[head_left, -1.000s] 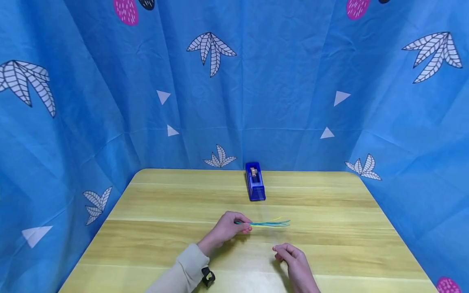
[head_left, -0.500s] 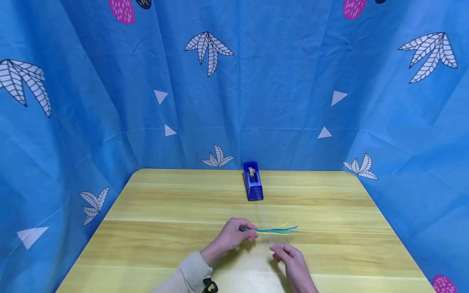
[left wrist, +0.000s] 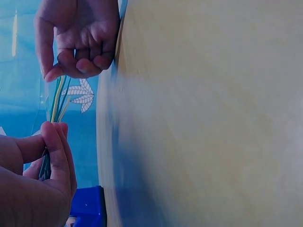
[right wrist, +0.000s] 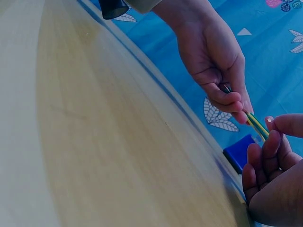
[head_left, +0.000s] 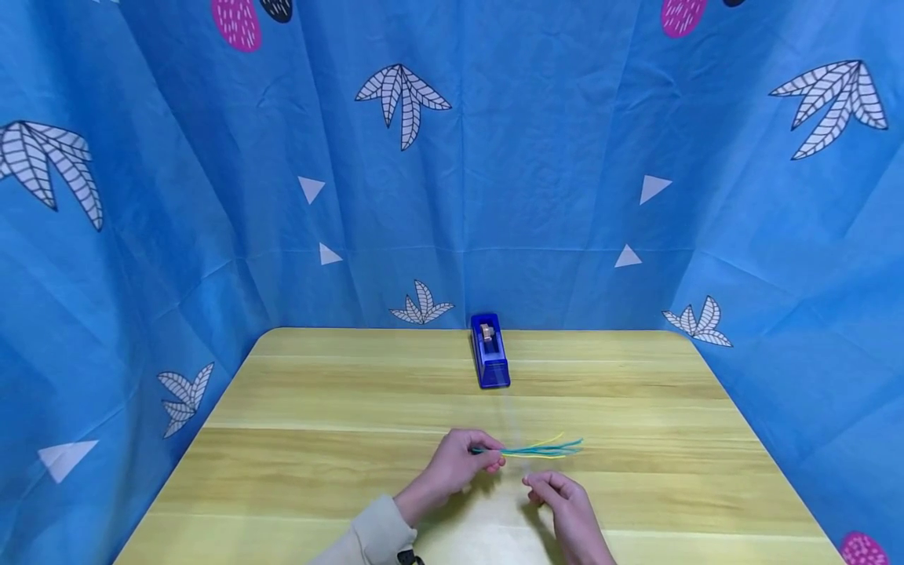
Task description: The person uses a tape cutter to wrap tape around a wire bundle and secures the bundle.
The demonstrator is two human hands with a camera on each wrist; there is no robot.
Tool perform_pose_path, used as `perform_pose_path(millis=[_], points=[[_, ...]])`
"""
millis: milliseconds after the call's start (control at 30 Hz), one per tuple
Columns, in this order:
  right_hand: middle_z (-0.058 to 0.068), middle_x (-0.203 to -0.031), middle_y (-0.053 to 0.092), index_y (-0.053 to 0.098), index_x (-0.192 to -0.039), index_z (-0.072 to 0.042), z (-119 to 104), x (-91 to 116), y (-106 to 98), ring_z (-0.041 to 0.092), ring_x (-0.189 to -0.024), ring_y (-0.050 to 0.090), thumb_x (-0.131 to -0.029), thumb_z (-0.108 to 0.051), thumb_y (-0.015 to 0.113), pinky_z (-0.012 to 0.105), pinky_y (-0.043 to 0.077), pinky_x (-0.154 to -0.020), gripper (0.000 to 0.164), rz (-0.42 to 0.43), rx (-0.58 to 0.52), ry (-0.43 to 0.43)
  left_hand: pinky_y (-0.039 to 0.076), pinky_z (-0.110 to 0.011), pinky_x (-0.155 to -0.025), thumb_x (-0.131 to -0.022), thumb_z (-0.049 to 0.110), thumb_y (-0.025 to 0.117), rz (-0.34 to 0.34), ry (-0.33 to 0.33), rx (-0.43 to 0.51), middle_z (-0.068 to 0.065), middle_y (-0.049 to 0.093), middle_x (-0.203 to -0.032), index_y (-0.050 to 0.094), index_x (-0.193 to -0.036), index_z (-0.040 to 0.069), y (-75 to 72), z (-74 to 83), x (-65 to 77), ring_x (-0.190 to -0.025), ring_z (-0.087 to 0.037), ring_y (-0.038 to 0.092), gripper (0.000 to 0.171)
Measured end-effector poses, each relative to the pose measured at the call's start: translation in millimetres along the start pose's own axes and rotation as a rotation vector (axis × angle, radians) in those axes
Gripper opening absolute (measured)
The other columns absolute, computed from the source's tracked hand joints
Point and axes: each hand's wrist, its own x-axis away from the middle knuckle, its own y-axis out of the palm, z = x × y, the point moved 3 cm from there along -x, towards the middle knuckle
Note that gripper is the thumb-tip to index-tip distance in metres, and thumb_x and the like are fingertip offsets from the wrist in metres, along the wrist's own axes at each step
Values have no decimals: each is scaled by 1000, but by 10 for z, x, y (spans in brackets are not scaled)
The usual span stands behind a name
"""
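My left hand [head_left: 455,464] pinches a bundle of thin green and yellow wires [head_left: 542,451] between thumb and fingers. Their loose ends fan out to the right, while a short dark end pokes out behind the thumb. A faint clear strip of tape [head_left: 512,424] runs from the blue tape dispenser [head_left: 492,361] toward me. Its near end is pinched by my right hand [head_left: 566,510], just below the wires. In the left wrist view the wires [left wrist: 57,101] lie close beside the tape; whether they touch cannot be told. The right wrist view shows both hands close together, with the dispenser [right wrist: 238,153] behind.
The wooden table [head_left: 318,392] carries the dispenser near its back edge. A blue patterned curtain [head_left: 565,157] hangs behind the table and along both sides. A black band [head_left: 410,558] sits at my left wrist by the light sleeve [head_left: 377,534].
My left hand has come nearer to me and slightly right, bringing the wires over the tape strip and closer to my right hand. The right hand stays almost in place.
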Motion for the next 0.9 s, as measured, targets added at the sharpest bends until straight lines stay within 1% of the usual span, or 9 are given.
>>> perform_pose_path(millis=[67,100,233,367,467,633,900], points=[[2,-84,64,70,-99,10,0,5,-4,12,-80,60,-99,-5,63,24,52,-80,16,-1,2,2,54,-21,-61,-92,8,75,1,-4,-1,-5,78,-88,78,-101,7,18,4,25,-75,-11,70,9],[2,-84,64,70,-99,10,0,7,-8,12,-80,60,-99,-5,63,24,52,-80,16,-1,6,1,55,-21,-62,-92,7,75,0,-2,3,-5,78,-87,78,-101,6,29,9,37,-75,-11,70,9],[1,-82,63,70,-100,9,-8,15,-22,11,-81,61,-99,-7,63,24,51,-81,18,-5,20,-5,62,-27,-72,-93,5,73,-10,6,31,-7,78,-87,78,-100,4,82,19,73,-75,-13,70,9],[1,-84,64,70,-101,9,-12,9,-30,11,-81,61,-100,-9,63,24,51,-82,19,-12,18,-6,64,-33,-77,-93,3,73,-9,17,47,-9,77,-87,77,-100,2,115,26,91,-75,-14,70,8],[2,-86,66,70,-101,9,-12,5,-27,12,-82,61,-99,-9,64,24,51,-82,20,-18,8,-5,63,-31,-76,-93,3,73,-7,13,42,-9,77,-87,77,-100,3,125,26,109,-75,-14,70,8],[3,-84,65,70,-101,10,-10,9,-11,12,-81,61,-98,-9,64,24,51,-80,20,-11,2,-8,62,-28,-73,-93,4,73,-10,8,49,-9,77,-87,77,-100,3,139,13,129,-74,-15,70,8],[2,-84,66,70,-101,10,17,1,-1,12,-79,60,-98,-5,63,25,51,-79,17,9,-21,4,63,-28,-74,-93,3,73,-8,-4,66,-10,77,-87,77,-101,2,148,4,144,-74,-14,70,9]])
